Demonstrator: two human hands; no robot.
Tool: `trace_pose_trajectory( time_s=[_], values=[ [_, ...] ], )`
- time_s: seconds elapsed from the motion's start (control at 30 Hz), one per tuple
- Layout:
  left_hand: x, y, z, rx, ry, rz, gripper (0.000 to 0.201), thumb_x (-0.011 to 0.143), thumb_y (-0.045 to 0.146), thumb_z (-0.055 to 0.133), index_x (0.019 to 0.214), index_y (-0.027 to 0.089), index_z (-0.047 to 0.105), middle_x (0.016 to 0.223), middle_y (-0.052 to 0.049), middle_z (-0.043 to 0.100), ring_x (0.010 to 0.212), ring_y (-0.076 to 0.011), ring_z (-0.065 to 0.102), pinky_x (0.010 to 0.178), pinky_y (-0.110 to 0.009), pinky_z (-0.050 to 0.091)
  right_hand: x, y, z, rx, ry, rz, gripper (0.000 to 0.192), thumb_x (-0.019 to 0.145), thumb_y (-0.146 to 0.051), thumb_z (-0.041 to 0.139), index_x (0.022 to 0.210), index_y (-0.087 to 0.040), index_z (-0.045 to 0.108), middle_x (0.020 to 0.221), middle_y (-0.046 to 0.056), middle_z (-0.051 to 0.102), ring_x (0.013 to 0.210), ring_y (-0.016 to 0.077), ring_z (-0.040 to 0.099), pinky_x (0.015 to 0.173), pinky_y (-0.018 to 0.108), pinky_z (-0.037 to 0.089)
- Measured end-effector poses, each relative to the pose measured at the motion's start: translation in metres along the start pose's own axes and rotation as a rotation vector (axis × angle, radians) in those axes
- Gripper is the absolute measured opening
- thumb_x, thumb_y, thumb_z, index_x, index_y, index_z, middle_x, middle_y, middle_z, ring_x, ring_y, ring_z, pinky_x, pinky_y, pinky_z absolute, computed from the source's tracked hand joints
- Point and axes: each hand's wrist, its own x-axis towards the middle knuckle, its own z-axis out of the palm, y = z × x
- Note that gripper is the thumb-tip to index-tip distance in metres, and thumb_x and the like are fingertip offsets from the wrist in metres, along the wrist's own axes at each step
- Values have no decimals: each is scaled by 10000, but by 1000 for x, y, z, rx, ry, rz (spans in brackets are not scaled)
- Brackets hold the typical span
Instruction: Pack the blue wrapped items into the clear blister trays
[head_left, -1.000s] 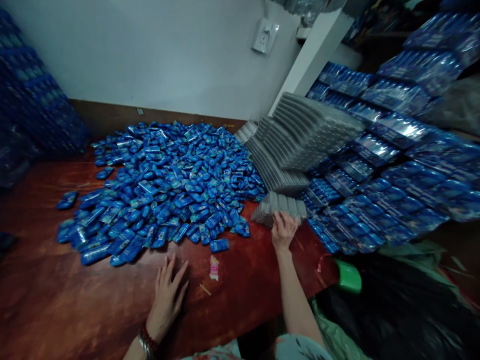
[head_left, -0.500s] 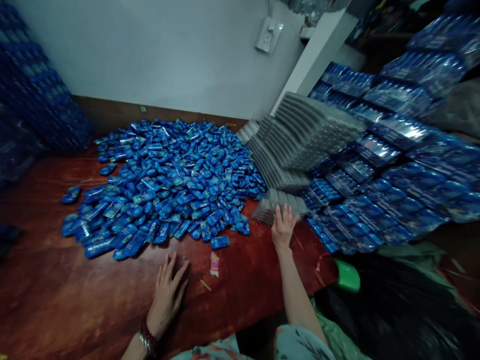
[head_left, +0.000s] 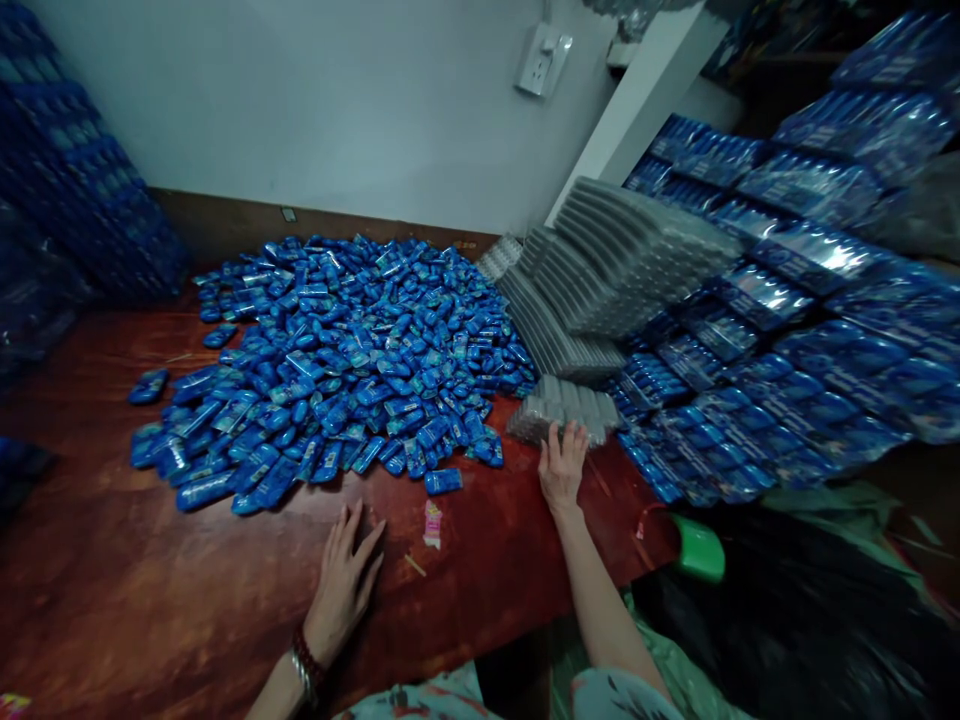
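My left hand (head_left: 343, 575) lies on the reddish wooden table (head_left: 180, 590), fingers spread and nothing in them. My right hand (head_left: 562, 468) reaches to the near edge of a low stack of clear plastic trays (head_left: 574, 400), its fingertips against the trays and its fingers apart. In front of both hands spreads a big heap of small blue wrapped packets (head_left: 360, 370). One blue packet (head_left: 444, 481) lies loose between the hands. Closer to me are a pink wrapper (head_left: 433, 524) and a thin yellowish strip (head_left: 415, 566).
Taller stacks of clear trays (head_left: 607, 270) lean at the back right. Beside them rise piles of filled blue packs (head_left: 787, 370); more blue packs (head_left: 82, 150) stand at the left. A green object (head_left: 699, 548) and black plastic (head_left: 787, 610) lie right of the table. A wall socket (head_left: 541, 62) is behind.
My right hand has slid slightly down and back toward the trays' near edge. My left hand stays flat on the table. The whole view has shifted a little.
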Motion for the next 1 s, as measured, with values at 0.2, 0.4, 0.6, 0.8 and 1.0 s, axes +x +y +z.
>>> trace_pose_trajectory(
  time_s=[0.2, 0.4, 0.6, 0.8, 1.0],
  values=[
    [-3, -4, 0, 17, -30, 0, 421, 891, 175, 411, 1299, 265, 460, 1508, -80, 185, 1387, -297, 151, 1059, -514, 317, 25, 6, -20, -68, 3, 18, 491, 908, -306, 392, 1386, -205, 345, 1298, 144, 499, 1252, 292, 395, 1044, 623, 159],
    [0, -6, 2, 62, -30, 24, 407, 892, 189, 409, 1288, 252, 476, 1488, -85, 251, 1373, -287, 210, 1059, -516, 318, 98, 47, -33, -45, -500, -14, 849, 785, -601, 489, 1441, -148, 194, 1434, 206, 318, 1305, 392, 289, 960, 644, 273],
    [4, -9, 5, 104, -49, 33, 412, 891, 232, 421, 1299, 259, 472, 1488, -75, 260, 1366, -287, 232, 1066, -513, 315, 125, 83, -35, 99, -859, -206, 746, 760, -360, 573, 1425, -220, 266, 1471, 152, 276, 1312, 309, 326, 998, 454, 350],
    [6, -9, 5, 180, -63, 71, 416, 897, 238, 409, 1310, 231, 463, 1480, -99, 271, 1364, -291, 234, 1049, -511, 339, 128, 96, -36, 49, -866, -89, 777, 713, -304, 576, 1418, -180, 275, 1441, 169, 320, 1303, 323, 324, 1016, 489, 311],
    [11, -11, 6, 212, -65, 100, 407, 900, 271, 412, 1302, 238, 475, 1470, -93, 300, 1350, -284, 274, 1043, -500, 349, 160, 92, -23, 145, -1024, 39, 806, 643, -491, 647, 1357, -203, 406, 1290, 170, 458, 1215, 358, 398, 964, 469, 355]
  ],
)
